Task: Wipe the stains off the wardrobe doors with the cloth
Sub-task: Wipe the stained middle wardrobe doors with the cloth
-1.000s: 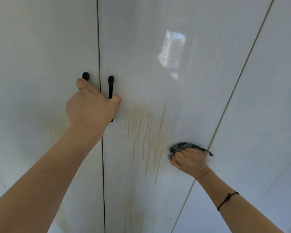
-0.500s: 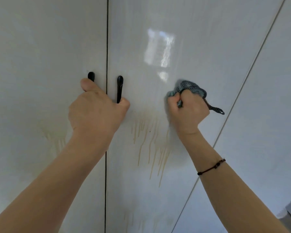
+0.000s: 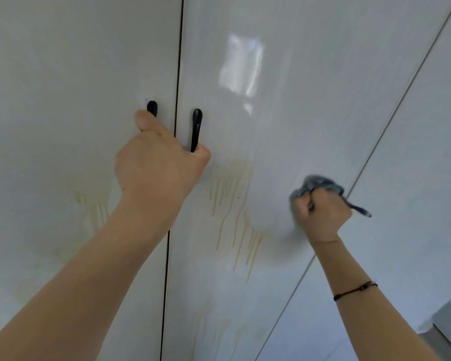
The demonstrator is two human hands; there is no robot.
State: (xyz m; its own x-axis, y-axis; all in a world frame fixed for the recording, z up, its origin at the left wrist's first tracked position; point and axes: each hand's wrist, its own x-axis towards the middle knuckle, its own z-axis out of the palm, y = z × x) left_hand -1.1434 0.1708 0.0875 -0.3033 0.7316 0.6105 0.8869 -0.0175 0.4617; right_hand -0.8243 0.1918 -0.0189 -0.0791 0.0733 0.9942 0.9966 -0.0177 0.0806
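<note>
My raised left hand (image 3: 162, 173) is gripping the right handle (image 3: 196, 128), thumb lying against the left handle (image 3: 151, 108). My right hand (image 3: 322, 214), blurred, is fisting the cloth (image 3: 315, 183), seemingly pressing it on the door (image 3: 310, 113) just right of the stains (image 3: 232, 212).

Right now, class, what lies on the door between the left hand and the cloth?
In the head view, tan drip stains run down the door between left hand and cloth.
</note>
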